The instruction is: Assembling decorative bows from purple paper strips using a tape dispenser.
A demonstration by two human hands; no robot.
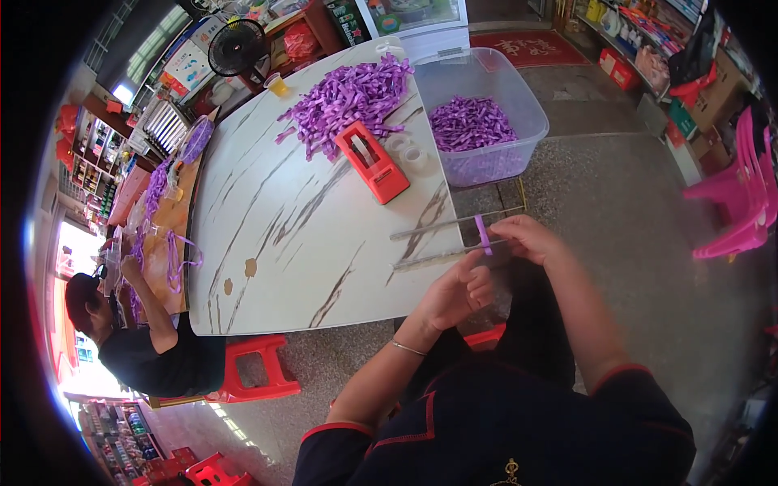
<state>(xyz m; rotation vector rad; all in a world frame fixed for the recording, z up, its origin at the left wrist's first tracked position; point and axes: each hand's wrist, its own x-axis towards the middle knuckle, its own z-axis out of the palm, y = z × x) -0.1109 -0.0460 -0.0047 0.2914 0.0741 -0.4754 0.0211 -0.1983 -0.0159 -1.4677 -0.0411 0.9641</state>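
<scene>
A short purple ribbon [483,233] lies across two thin metal rods that reach past the table's right edge. My right hand [531,238] comes in from the right, its thumb and fingers pinched at the ribbon's side. Close by on the left is my left hand [460,293], fingers curled and fingertips near the ribbon's lower end; what they grip, if anything, is too small to make out. Further up the table stands a red tape dispenser [374,164], with clear tape rolls [415,156] beside it. Behind it spreads a heap of purple ribbon pieces [348,97].
A clear plastic bin [531,121] with more purple ribbon pieces stands right of the marble-patterned table [275,211]. At the far left a co-worker [154,348] sits by a wooden table with purple ribbons. A plastic cup [276,85] and a black fan [237,47] are at the back; pink chairs [741,194] at right.
</scene>
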